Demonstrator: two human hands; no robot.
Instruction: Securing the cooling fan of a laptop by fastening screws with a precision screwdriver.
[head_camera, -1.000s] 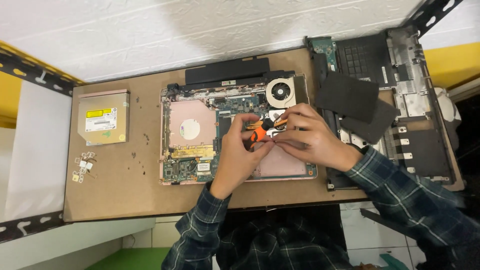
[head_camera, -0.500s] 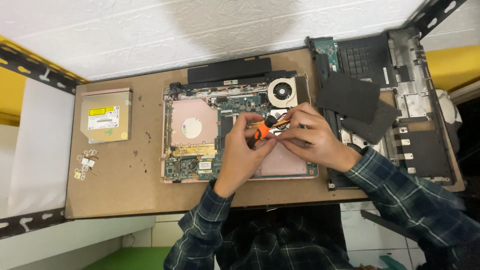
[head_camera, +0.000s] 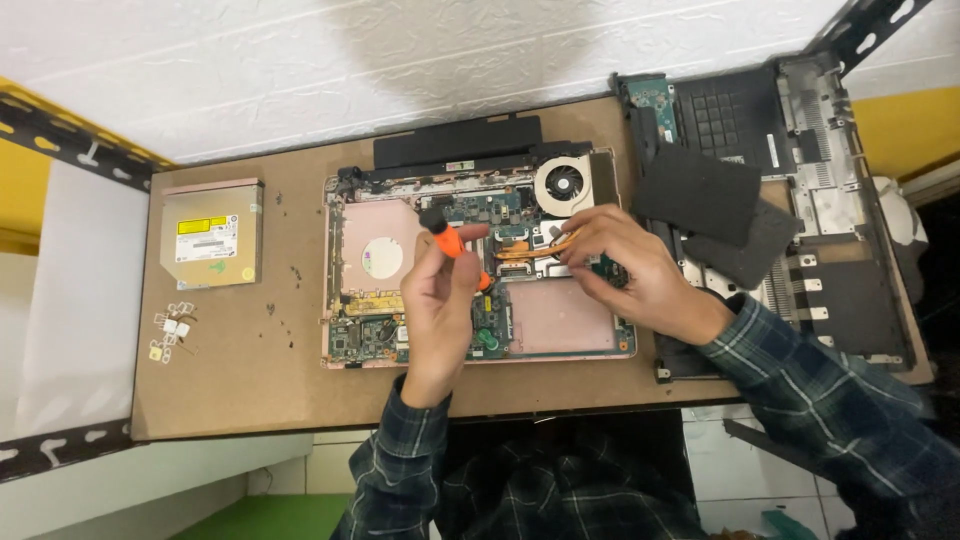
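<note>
The left hand (head_camera: 440, 290) rises from a plaid sleeve with its back toward the camera, fingers clenched around an orange-handled screwdriver (head_camera: 452, 246). The tool's black cap sticks out just above the thumb, tilted up and to the left; its tip is hidden behind the fingers. Under this hand lies the opened laptop base (head_camera: 480, 270), its circuit board bare, with pink shielding plates on either side. The right hand (head_camera: 625, 275) reaches in from the right, palm down, fingertips pinching the copper heat pipe (head_camera: 540, 246) that runs between the two hands. A round cooling fan (head_camera: 563, 184) sits just above those fingertips.
</note>
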